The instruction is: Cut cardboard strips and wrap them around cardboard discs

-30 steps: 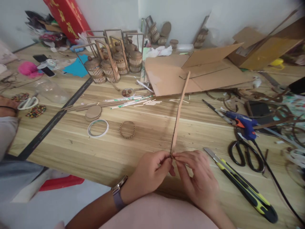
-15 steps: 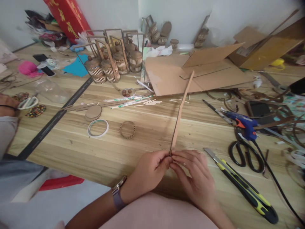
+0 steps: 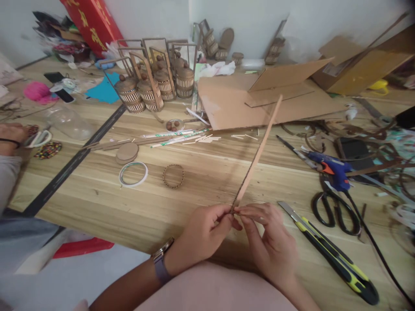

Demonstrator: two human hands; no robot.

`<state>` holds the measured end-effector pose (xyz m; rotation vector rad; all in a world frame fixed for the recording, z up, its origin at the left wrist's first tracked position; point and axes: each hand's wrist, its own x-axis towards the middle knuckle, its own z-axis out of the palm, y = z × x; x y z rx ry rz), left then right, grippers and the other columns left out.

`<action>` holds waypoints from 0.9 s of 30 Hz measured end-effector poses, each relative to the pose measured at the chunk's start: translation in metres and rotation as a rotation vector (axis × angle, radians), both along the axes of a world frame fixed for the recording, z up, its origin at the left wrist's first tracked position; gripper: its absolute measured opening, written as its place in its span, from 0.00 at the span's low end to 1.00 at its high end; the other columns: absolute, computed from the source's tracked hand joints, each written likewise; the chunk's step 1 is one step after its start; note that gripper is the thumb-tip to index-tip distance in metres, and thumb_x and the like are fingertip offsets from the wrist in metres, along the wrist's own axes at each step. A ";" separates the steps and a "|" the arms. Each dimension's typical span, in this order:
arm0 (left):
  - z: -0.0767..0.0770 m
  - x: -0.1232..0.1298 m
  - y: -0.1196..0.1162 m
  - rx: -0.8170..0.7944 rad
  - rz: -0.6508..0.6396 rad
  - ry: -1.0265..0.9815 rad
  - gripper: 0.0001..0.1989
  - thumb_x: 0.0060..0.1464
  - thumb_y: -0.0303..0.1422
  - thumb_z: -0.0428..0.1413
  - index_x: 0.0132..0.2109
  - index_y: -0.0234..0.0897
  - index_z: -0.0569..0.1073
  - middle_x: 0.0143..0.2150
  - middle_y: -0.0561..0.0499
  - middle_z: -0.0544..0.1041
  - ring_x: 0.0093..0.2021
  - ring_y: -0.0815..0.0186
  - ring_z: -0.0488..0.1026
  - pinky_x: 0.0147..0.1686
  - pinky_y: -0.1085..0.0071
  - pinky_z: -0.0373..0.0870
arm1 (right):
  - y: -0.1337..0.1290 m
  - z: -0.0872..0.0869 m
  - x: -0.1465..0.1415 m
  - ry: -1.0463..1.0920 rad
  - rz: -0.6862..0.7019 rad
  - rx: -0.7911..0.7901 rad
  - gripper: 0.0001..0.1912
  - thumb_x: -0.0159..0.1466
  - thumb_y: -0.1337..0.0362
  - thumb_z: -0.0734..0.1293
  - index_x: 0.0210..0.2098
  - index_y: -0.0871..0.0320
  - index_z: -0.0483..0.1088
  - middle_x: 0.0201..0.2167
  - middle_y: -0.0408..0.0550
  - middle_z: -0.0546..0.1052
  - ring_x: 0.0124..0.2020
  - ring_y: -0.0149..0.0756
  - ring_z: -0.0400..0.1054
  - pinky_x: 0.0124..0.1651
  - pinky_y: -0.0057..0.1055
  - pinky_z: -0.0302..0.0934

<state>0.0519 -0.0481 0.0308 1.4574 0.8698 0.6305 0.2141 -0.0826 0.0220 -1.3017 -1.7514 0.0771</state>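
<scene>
A long narrow cardboard strip slants up and right from my fingertips, its far end over the cardboard sheet. My left hand pinches its near end, a watch on that wrist. Close against it, my right hand has thumb and fingers pressed together on the same end. Left of the strip lie a small corrugated ring, a white tape roll and cardboard discs. A yellow and black utility knife rests right of my right hand.
Black-handled scissors and a blue glue gun with its cable lie at the right. Cardboard sheets and several small basket models stand farther back. Another person's hand is at the left edge.
The strip's far end has swung to the right. My right hand has shifted slightly right and its fingers have changed their pinch. The other person's hand has moved a little.
</scene>
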 end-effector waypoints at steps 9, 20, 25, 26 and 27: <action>0.000 0.000 0.002 -0.028 -0.032 -0.058 0.14 0.66 0.36 0.50 0.50 0.37 0.78 0.42 0.49 0.82 0.43 0.64 0.77 0.43 0.73 0.69 | 0.001 0.002 0.004 -0.015 0.022 0.016 0.06 0.66 0.71 0.64 0.37 0.52 0.69 0.32 0.44 0.80 0.35 0.35 0.74 0.38 0.35 0.67; 0.007 -0.003 0.003 0.229 -0.036 0.141 0.15 0.67 0.36 0.48 0.39 0.35 0.77 0.35 0.49 0.79 0.35 0.65 0.74 0.36 0.73 0.65 | 0.005 0.007 0.013 -0.157 0.094 0.071 0.10 0.63 0.72 0.68 0.43 0.54 0.70 0.34 0.47 0.81 0.37 0.37 0.74 0.39 0.36 0.68; 0.007 -0.003 0.005 0.410 -0.069 0.180 0.12 0.67 0.30 0.47 0.39 0.35 0.75 0.36 0.47 0.79 0.37 0.64 0.74 0.39 0.72 0.65 | 0.008 0.013 0.017 -0.145 0.172 0.056 0.10 0.63 0.72 0.68 0.43 0.54 0.71 0.34 0.46 0.80 0.37 0.37 0.74 0.39 0.36 0.68; 0.006 -0.003 0.005 0.443 -0.075 0.188 0.11 0.67 0.30 0.47 0.39 0.35 0.74 0.36 0.47 0.79 0.37 0.64 0.74 0.39 0.72 0.66 | 0.008 0.014 0.018 -0.143 0.186 0.051 0.10 0.63 0.72 0.68 0.43 0.54 0.71 0.34 0.46 0.80 0.37 0.37 0.74 0.39 0.37 0.68; 0.006 -0.003 0.005 0.471 -0.080 0.200 0.11 0.67 0.29 0.47 0.39 0.35 0.74 0.36 0.47 0.78 0.37 0.64 0.73 0.39 0.72 0.66 | 0.009 0.015 0.019 -0.143 0.195 0.043 0.10 0.63 0.72 0.68 0.43 0.54 0.71 0.34 0.46 0.80 0.37 0.37 0.74 0.40 0.37 0.68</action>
